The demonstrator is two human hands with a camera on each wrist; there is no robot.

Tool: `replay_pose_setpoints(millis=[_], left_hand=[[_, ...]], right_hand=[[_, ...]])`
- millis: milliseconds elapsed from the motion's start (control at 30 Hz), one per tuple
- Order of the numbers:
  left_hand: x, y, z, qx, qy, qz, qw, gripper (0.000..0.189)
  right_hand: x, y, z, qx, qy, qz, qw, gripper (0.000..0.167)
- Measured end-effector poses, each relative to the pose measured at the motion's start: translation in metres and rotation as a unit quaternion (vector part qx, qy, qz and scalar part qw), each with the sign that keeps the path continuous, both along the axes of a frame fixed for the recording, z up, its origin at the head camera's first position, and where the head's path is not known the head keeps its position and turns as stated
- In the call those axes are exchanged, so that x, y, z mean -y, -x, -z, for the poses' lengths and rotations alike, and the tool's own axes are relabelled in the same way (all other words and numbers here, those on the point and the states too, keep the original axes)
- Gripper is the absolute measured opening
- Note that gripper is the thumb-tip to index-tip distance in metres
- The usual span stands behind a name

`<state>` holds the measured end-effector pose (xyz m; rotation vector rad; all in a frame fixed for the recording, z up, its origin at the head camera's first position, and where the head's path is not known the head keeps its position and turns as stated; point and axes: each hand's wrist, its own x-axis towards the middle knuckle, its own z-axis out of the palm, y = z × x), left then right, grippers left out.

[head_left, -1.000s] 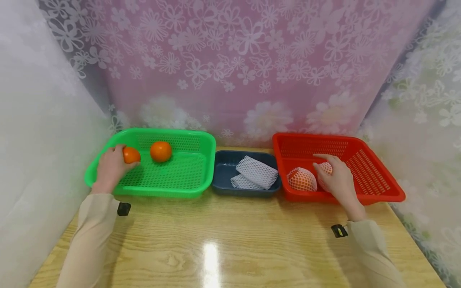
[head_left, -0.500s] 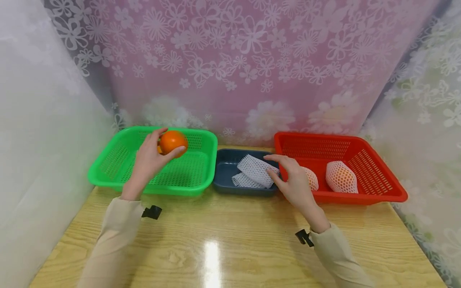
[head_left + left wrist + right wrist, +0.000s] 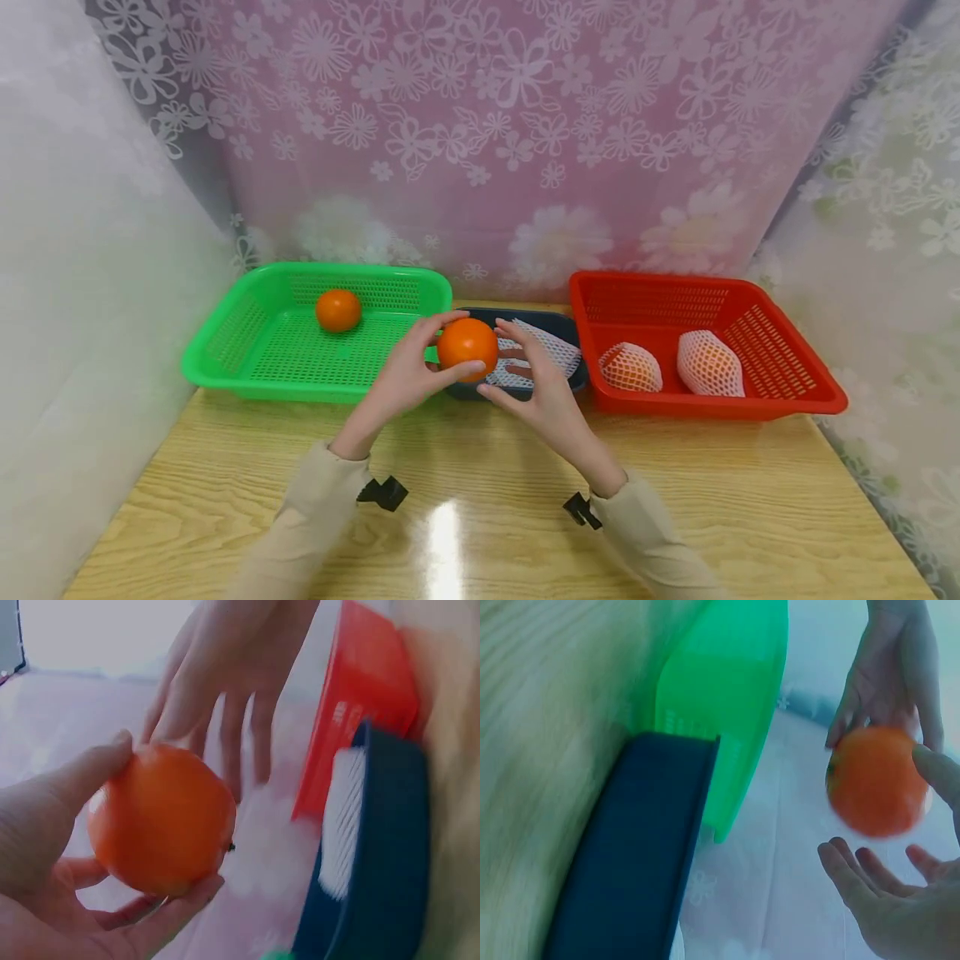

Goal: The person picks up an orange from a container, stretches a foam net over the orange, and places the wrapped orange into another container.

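- Since half a second ago, your left hand (image 3: 405, 368) has carried the orange (image 3: 467, 343) from over the green basket (image 3: 315, 354) to where it covers part of the navy tray (image 3: 634, 840), and your right hand (image 3: 546, 398) has come in from the tray's 3 o'clock end.
- Nearest you, two beige sleeves (image 3: 322, 492) reach over the wood-grain counter (image 3: 517, 542).
- At 12 o'clock, your left hand is clamped on the orange from its 8 o'clock side, holding it up in the air.
- Your right hand sits at the orange's 4 o'clock, thumb and fingers spread apart; whether any tip touches the skin, you cannot tell.
- Beyond, partly hidden, the tray has white nets (image 3: 557, 345) in its 3 o'clock half.
- At 10 o'clock, the green basket holds a second orange (image 3: 338, 311) toward its 12 o'clock side.
- At 2 o'clock, the red basket (image 3: 645, 300) holds two netted fruits (image 3: 709, 364), at its 8 and 6 o'clock.
- Farthest, a pink floral cloth (image 3: 487, 125) hangs at 12 o'clock.
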<state>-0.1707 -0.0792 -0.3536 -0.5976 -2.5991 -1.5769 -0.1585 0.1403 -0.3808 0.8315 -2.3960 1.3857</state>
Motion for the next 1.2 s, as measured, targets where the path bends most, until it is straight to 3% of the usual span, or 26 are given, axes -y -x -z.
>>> replay_pose_setpoints(millis=[100,200,367,567,733,833,1000,1200], left_hand=[[-0.016,-0.006,0.006,-0.009,-0.003,-0.009,0.9999,0.070],[-0.031,-0.012,0.010,-0.027,-0.003,-0.038,0.9989,0.072],[-0.045,-0.018,0.019,-0.044,-0.004,-0.066,0.9968,0.075],[-0.037,-0.020,0.024,-0.011,-0.020,-0.007,0.9997,0.077],[-0.030,-0.021,0.035,-0.018,0.014,0.060,0.9980,0.076],[-0.028,-0.024,0.043,-0.002,0.013,0.099,0.9950,0.076],[-0.028,-0.028,0.058,0.055,-0.023,0.115,0.9916,0.075],[-0.028,-0.027,0.077,0.065,-0.021,0.117,0.9908,0.072]], right_hand=[[0.004,-0.003,0.002,-0.015,-0.011,0.021,0.9996,0.084],[0.007,-0.005,0.003,-0.029,-0.022,0.048,0.9982,0.083],[0.004,-0.005,0.005,-0.020,-0.018,0.058,0.9979,0.081],[-0.013,-0.008,0.009,0.027,-0.004,0.018,0.9995,0.079],[-0.027,-0.013,0.021,0.055,-0.034,-0.011,0.9979,0.079],[-0.034,-0.015,0.030,0.084,-0.035,-0.034,0.9953,0.079],[-0.038,-0.016,0.041,0.123,-0.027,-0.072,0.9894,0.078],[-0.041,-0.016,0.049,0.143,-0.048,-0.106,0.9828,0.078]])
